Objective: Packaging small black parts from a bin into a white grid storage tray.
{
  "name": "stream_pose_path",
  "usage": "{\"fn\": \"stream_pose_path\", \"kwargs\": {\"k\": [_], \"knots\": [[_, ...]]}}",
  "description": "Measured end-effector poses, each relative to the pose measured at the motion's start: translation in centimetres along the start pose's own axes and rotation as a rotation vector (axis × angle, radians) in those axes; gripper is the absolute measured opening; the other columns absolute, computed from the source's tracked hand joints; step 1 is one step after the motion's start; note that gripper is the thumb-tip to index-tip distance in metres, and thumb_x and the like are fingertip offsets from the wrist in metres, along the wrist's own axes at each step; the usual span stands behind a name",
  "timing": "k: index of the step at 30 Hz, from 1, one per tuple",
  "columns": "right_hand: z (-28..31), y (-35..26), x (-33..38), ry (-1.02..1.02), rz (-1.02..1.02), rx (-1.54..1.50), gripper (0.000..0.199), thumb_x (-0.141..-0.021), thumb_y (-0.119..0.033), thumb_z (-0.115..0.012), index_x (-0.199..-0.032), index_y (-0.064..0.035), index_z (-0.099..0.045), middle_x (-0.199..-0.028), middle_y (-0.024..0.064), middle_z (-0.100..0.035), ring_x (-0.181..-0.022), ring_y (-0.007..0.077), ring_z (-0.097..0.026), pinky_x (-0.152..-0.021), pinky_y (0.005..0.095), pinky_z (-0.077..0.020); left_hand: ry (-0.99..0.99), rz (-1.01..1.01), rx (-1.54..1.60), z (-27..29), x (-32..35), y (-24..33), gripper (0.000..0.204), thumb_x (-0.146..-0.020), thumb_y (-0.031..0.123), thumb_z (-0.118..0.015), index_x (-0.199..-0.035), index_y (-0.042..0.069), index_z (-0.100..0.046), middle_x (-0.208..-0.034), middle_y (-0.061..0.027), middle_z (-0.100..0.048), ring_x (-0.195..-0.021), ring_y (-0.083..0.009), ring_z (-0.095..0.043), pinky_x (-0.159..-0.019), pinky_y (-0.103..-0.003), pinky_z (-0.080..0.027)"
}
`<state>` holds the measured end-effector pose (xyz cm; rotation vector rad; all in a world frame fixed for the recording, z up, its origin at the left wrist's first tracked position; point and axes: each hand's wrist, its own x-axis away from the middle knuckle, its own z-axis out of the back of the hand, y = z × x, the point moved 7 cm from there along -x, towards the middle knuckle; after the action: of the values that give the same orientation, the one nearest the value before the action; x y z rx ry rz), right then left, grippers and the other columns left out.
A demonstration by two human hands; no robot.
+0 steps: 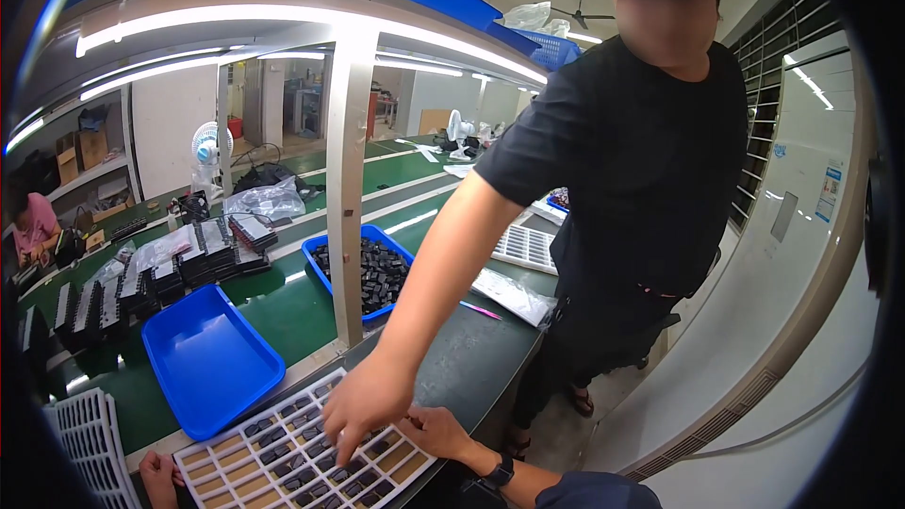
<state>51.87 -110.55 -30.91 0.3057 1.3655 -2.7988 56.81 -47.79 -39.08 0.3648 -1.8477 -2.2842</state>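
Note:
A white grid tray (247, 467) lies before me, many of its cells holding small dark plastic parts (294, 462), others showing a brown base. My left hand (162, 476) is at the tray's left edge with its fingers curled in against the rim. At the right edge, my right hand (438, 434), below a dark watch, has its fingers bent together over the rim; what they hold, if anything, is hidden. A co-worker's hand (368, 402) reaches across from the far right, fingers pointing down into the cells, close to my right fingertips.
An empty blue bin (209, 354) stands beyond the tray; another blue bin (407, 254) holds black parts behind a metal post (348, 188). Stacked white trays (87, 443) lie at left. Dark units (141, 273) line the green bench. A person in black (650, 151) leans in.

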Motion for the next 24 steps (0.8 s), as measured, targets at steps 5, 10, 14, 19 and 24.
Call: {"fn": "stream_pose_path", "kwargs": {"k": [5, 10, 14, 19, 24], "knots": [[-0.1, -0.5, 1.0, 0.004, -0.006, -0.007, 0.026, -0.1, -0.032, -0.067, -0.101, -0.0079, -0.075, -0.081, 0.0165, -0.071, -0.074, 0.0347, -0.071, -0.067, 0.0411, -0.055, -0.168, 0.09, -0.134, -0.6, 3.2, 4.7, 0.023, -0.105, 0.02, -0.062, -0.102, -0.002, -0.068, -0.089, -0.0059, -0.069, -0.075, -0.0155, -0.064, -0.07, -0.031, -0.053], [-0.8, 0.5, 0.4, -0.093, 0.039, 0.005, 0.015, -0.096, -0.019, -0.067, -0.102, -0.0076, -0.074, -0.093, 0.0209, -0.071, -0.084, 0.0391, -0.07, -0.075, 0.0428, -0.0566, 0.029, 0.056, -0.145, 0.9, 3.9, 3.7, 0.028, -0.105, 0.021, -0.06, -0.079, 0.014, -0.05, -0.062, 0.0015, -0.048, -0.053, -0.0095, -0.047, -0.047, -0.027, -0.037], [1.8, 0.9, -0.4, 0.068, 0.403, 0.124, 0.011, -0.092, -0.013, -0.064, -0.097, -0.0046, -0.068, -0.094, 0.0222, -0.069, -0.085, 0.0424, -0.067, -0.07, 0.0523, -0.0506, -0.061, -0.025, -0.376, -2.3, 1.7, 7.6, 0.033, -0.106, 0.027, -0.059, -0.077, 0.012, -0.056, -0.064, 0.0014, -0.051, -0.059, -0.0098, -0.048, -0.056, -0.028, -0.037], [0.5, 0.3, -1.1, -0.009, 0.107, -0.022, 0.017, -0.099, -0.015, -0.068, -0.094, 0.0004, -0.071, -0.075, 0.0133, -0.07, -0.067, 0.0227, -0.064, -0.062, 0.034, -0.0484, -0.071, 0.061, -0.102, -2.7, 2.5, 6.4, 0.021, -0.106, 0.019, -0.064, -0.089, 0.006, -0.065, -0.077, 0.0014, -0.063, -0.065, -0.007, -0.055, -0.063, -0.022, -0.044], [0.3, -0.6, -0.2, -0.016, -0.04, -0.086, 0.023, -0.102, -0.018, -0.07, -0.1, 0.0044, -0.072, -0.074, 0.0008, -0.07, -0.071, 0.0029, -0.056, -0.064, 0.0248, -0.047, -0.095, 0.037, -0.074, -2.3, 3.0, 6.9, 0.022, -0.107, 0.023, -0.066, -0.091, 0.006, -0.066, -0.079, 0.0014, -0.065, -0.067, -0.0053, -0.057, -0.065, -0.02, -0.047]]}}
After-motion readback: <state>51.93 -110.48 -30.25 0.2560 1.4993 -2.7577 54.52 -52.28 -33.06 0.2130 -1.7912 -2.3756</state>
